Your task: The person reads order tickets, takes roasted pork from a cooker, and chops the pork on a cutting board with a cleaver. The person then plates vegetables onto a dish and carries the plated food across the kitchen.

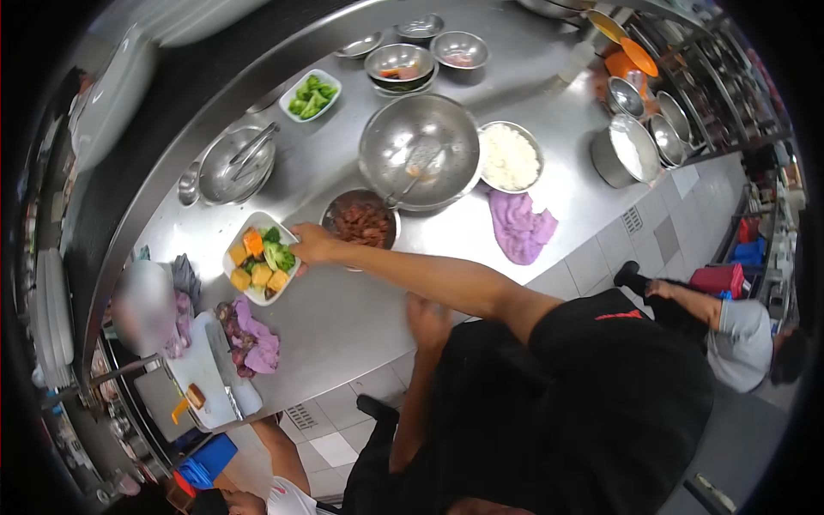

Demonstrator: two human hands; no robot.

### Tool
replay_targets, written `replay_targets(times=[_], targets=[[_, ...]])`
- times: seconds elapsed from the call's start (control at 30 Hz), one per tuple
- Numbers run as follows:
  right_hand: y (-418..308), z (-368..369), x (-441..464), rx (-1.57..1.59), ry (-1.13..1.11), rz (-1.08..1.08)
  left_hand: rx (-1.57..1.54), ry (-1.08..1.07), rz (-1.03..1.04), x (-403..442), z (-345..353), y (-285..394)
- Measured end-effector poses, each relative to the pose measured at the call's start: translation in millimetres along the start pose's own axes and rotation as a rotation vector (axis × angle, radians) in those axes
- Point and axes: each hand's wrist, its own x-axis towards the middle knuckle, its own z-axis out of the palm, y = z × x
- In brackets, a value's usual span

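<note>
My right hand (316, 245) reaches across the steel table and grips the rim of a square white bowl (273, 296). In that bowl lie broccoli, yellow-brown cubes and orange pieces. Close to my right wrist stands a steel bowl of reddish-brown meat pieces (362, 225). Behind it is a large steel mixing bowl (388, 129) with a utensil inside. My left hand (427, 321) is at the table's near edge, close to my body. It is blurred, and its fingers cannot be made out.
White rice (510, 156) fills a bowl beside a purple cloth (521, 227). A white dish of green vegetables (311, 96) and a steel bowl with tongs (237, 165) stand farther back. At left is a cutting board (199, 360) with a knife. Co-workers (740, 339) are at both sides.
</note>
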Motion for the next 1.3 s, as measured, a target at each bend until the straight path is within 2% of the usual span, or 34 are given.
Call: replay_targets(times=[0.03, 0.13, 0.2, 0.23, 0.27, 0.37, 0.43, 0.57, 0.6, 0.63, 0.7, 0.77, 0.83, 0.87, 0.93, 1.0, 1.17, 1.23, 1.3], targets=[[-19.1, -18.3, -39.2, 0.060, -0.009, -0.024, 0.017, -0.136, 0.080, 18.0, 20.8, 21.1], [-16.9, -81.0, -139.8, 0.142, -0.018, -0.127, 0.081, -0.155, 0.215, 52.4, 57.9, 67.6], [-30.5, -135.3, -230.8, -0.144, 0.064, -0.084, 0.203, -0.359, 0.282, 63.8, 81.6, 80.6], [-31.3, -157.8, -275.3, -0.200, 0.154, -0.063, 0.210, -0.348, 0.297, 68.7, 94.4, 83.0], [-2.8, -183.1, -309.0, -0.110, 0.208, -0.150, 0.199, -0.302, 0.286, 72.1, 104.5, 81.9], [-1.7, -235.4, -436.7, -0.045, 0.470, 0.016, 0.158, -0.178, 0.265, 76.4, 130.4, 62.1], [22.9, -263.7, -511.4, 0.051, 0.633, -0.010, 0.118, -0.107, 0.243, 69.9, 143.8, 61.3], [72.3, -300.4, -638.4, 0.184, 1.006, 0.043, 0.216, 0.048, 0.072, 66.8, 146.0, 92.8], [87.4, -310.0, -666.5, 0.179, 1.014, 0.031, 0.204, 0.051, -0.027, 61.8, 148.7, 97.0], [103.2, -320.1, -691.3, 0.255, 1.126, 0.018, 0.190, 0.054, -0.120, 57.5, 154.7, 102.9], [125.1, -332.3, -736.6, 0.357, 1.277, 0.030, 0.225, 0.106, -0.250, 50.9, 157.8, 152.5], [139.9, -355.2, -777.8, 0.446, 1.385, -0.023, 0.206, 0.198, -0.063, 44.1, 187.0, 176.0], [153.4, -382.0, -812.2, 0.511, 1.490, -0.105, 0.209, 0.266, 0.351, 45.3, 221.8, 223.3], [160.6, -397.8, -829.8, 0.543, 1.528, -0.140, 0.045, 0.163, 0.245, 41.5, 248.2, 244.6], [173.8, -415.3, -850.1, 0.606, 1.576, -0.169, -0.080, 0.058, 0.239, 43.1, 291.8, 277.0], [185.1, -449.8, -881.5, 0.632, 1.704, -0.201, -0.220, -0.022, 0.305, 50.0, 350.3, 340.3], [200.4, -555.1, -965.5, 0.728, 1.795, -0.287, -0.448, -0.085, 0.468, 84.7, 516.0, 490.4], [202.3, -583.0, -1002.2, 0.771, 1.824, -0.312, -0.512, -0.255, 0.431, 90.1, 585.1, 548.2], [209.9, -610.1, -1043.0, 0.847, 1.903, -0.392, -0.540, -0.319, 0.614, 90.9, 635.4, 660.0]])
